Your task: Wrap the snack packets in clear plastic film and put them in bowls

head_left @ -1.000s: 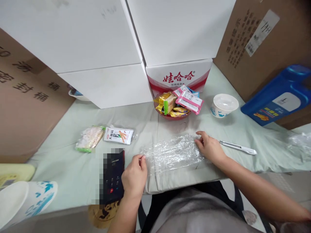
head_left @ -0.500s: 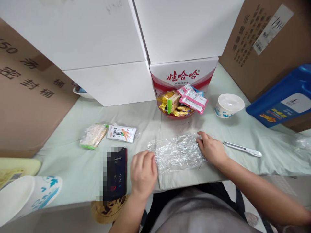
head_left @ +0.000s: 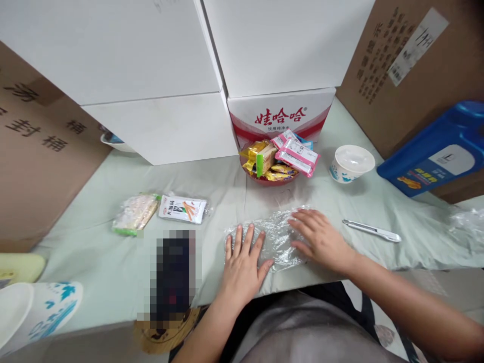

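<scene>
A crinkled sheet of clear plastic film lies on the pale green cloth near the table's front edge. My left hand rests flat on its left part, fingers spread. On the film's right part lies my right hand, palm down with the fingers stretched out. Both hands cover some of the film. To the right of my right hand is a white utility knife, apart from it. Left of my left hand lies a phone, largely blurred out by pixelation.
Behind the film stands a red bowl of packaged snacks. Two snack packs, one white and one green-edged, lie left. A paper bowl and blue bottle stand right; a paper cup is front left. Boxes line the back.
My left hand has moved right onto the film and spread its fingers. The right hand has slid slightly left and flattened over the film. The view has shifted a little.
</scene>
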### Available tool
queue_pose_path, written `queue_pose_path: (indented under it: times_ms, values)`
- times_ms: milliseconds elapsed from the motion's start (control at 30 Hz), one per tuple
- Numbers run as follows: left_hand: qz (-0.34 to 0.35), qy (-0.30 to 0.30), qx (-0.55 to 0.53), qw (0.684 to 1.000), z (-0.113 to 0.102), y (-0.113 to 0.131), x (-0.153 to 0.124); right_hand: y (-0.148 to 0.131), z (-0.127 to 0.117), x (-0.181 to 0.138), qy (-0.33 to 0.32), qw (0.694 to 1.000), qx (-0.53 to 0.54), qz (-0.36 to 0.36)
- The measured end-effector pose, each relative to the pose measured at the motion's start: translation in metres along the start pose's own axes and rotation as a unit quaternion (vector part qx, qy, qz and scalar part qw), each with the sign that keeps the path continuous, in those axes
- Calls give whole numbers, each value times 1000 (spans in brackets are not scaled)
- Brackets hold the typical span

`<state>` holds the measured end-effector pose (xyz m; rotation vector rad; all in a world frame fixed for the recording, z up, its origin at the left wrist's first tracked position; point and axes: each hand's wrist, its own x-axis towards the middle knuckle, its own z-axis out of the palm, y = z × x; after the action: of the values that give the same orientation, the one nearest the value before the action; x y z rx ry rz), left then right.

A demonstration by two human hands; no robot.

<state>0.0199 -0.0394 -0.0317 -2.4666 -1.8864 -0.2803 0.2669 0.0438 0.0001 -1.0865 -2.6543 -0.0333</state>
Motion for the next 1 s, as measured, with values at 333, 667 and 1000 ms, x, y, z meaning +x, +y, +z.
queue_pose_path:
  times_ms: [333,667,1000]
  values:
    - [-29,27,-6,999,-6,-14,-13,13,19,-31,-78,996,14,-52]
    - [101,-47,-115,987,-34,-13,-46,25,-9,-105,-57,994,53,-71]
    - [174,22,-69,982,-23,-4,-51,16,7,-81,-54,997,31,-54]
